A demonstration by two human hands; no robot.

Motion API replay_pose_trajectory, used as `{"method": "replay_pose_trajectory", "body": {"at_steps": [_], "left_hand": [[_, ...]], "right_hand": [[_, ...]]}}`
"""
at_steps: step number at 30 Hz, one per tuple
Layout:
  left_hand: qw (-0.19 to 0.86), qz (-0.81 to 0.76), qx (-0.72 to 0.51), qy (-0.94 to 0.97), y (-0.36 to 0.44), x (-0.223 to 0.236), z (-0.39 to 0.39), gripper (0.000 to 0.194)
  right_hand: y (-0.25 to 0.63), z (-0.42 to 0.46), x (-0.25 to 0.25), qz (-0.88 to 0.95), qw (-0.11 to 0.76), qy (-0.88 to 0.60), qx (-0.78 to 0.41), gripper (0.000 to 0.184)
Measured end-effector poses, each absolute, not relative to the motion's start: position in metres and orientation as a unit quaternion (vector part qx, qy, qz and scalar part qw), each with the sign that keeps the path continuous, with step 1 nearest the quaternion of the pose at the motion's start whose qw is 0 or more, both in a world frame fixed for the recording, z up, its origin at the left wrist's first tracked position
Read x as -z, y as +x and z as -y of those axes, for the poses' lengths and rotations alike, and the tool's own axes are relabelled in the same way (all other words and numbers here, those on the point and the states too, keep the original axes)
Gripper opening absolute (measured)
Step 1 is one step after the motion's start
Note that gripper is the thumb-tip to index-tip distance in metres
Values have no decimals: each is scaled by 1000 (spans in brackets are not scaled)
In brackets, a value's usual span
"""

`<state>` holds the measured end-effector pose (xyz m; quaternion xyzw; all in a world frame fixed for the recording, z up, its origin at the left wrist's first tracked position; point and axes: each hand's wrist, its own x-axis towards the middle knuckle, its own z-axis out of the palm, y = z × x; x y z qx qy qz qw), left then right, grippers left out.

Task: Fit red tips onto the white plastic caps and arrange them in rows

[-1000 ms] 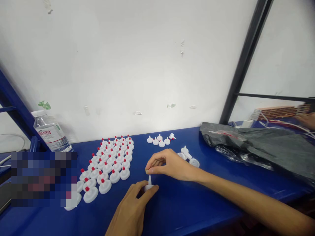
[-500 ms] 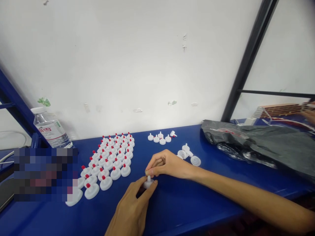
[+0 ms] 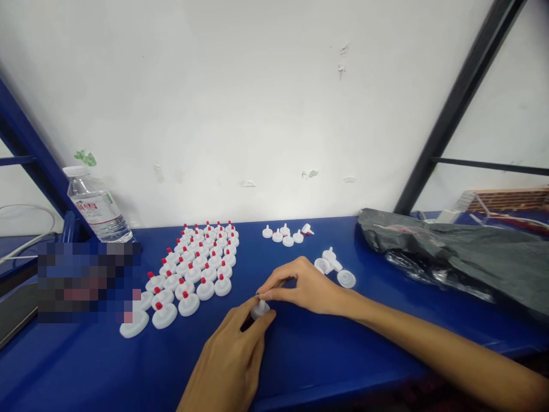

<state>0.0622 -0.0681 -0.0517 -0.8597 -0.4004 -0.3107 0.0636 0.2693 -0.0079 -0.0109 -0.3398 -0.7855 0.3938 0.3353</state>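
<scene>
Right hand (image 3: 307,288) lowered onto white nozzle cap (image 3: 259,312) since earlier frame, pinching tip; left hand (image 3: 229,350) gripping base.

White caps (image 3: 194,274) with red tips (image 3: 185,294)

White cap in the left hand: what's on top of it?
A white spout rises from the white cap in the left hand. Fingertips of the right hand pinch at its top, so the spout's end, and anything fitted there, can't be seen.

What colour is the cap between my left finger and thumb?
The cap is white; the head view shows it best.
</scene>
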Motion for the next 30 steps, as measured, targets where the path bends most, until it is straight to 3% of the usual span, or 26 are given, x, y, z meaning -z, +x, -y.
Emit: {"method": "replay_pose_trajectory", "body": {"at_steps": [12, 18, 24, 30], "left_hand": [[7, 415, 320, -852, 65, 50, 73, 41], [65, 412, 400, -816, 68, 47, 80, 21], [176, 235, 296, -909, 73, 60, 87, 11], [159, 260, 299, -904, 72, 56, 85, 8]], "right_hand": [[259, 10, 20, 818, 361, -305, -328, 15], [248, 4, 28, 800, 392, -325, -317, 9], [218, 3, 27, 828, 376, -280, -307, 11], [189, -3, 36, 855, 401, -234, -231, 16]]}}
